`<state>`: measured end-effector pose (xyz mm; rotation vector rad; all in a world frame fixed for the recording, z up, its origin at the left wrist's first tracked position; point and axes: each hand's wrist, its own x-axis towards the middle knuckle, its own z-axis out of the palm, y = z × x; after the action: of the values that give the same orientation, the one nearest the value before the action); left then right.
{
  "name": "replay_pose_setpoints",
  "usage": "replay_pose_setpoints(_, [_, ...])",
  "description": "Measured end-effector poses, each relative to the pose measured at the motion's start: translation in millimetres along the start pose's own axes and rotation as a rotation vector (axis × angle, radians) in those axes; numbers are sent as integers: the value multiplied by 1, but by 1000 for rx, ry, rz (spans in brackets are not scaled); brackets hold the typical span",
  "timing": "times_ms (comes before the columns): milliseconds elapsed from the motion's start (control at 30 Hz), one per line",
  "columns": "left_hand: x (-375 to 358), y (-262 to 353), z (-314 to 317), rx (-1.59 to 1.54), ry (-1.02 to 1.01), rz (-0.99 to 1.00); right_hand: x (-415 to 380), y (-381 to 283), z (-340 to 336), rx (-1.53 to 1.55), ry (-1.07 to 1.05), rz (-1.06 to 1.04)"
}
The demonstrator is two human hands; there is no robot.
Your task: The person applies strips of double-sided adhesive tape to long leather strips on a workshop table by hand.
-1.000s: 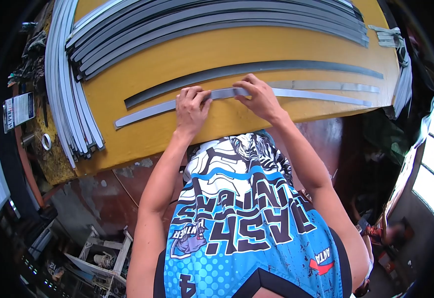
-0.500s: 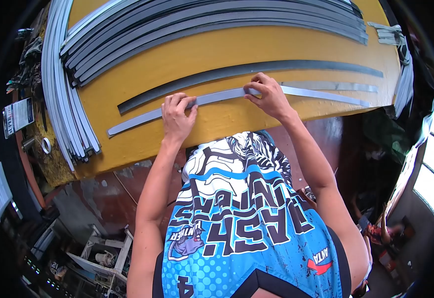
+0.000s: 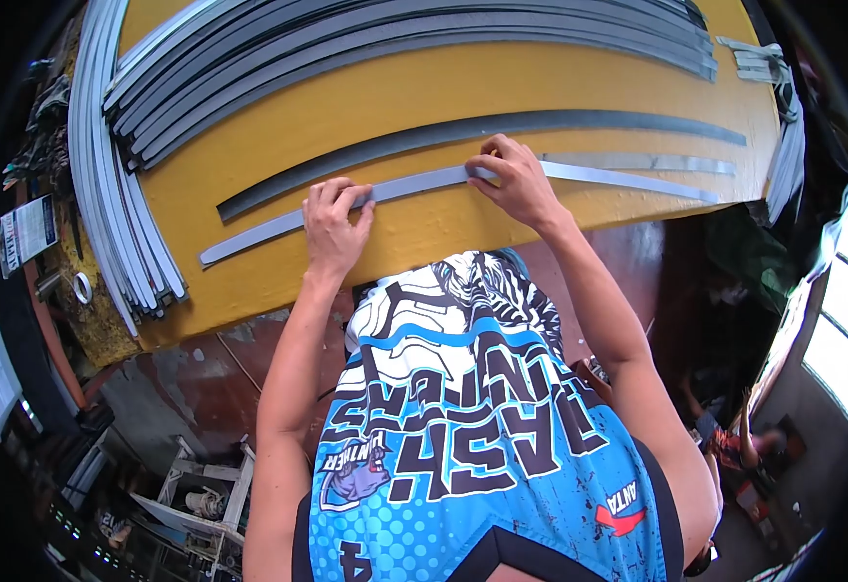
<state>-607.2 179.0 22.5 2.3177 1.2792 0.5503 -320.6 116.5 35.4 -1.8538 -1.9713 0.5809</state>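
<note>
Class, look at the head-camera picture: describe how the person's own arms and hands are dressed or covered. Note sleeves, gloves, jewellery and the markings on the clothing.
Both the left hand and the right hand are bare: no gloves, rings or watch show. The arms are uncovered to the shoulder, since the jersey is sleeveless. It is blue, white and black, with large dark block lettering, a small cartoon emblem and a red logo.

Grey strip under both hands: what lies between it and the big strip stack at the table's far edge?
In the head view, one darker strip lies between the grey strip and the stack; otherwise bare yellow table.
</note>
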Motion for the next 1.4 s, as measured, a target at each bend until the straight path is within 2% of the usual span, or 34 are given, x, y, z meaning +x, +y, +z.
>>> replay_pose_setpoints(1400, [-1,16,2,146,9,-76,5,12,11,100,49,-59])
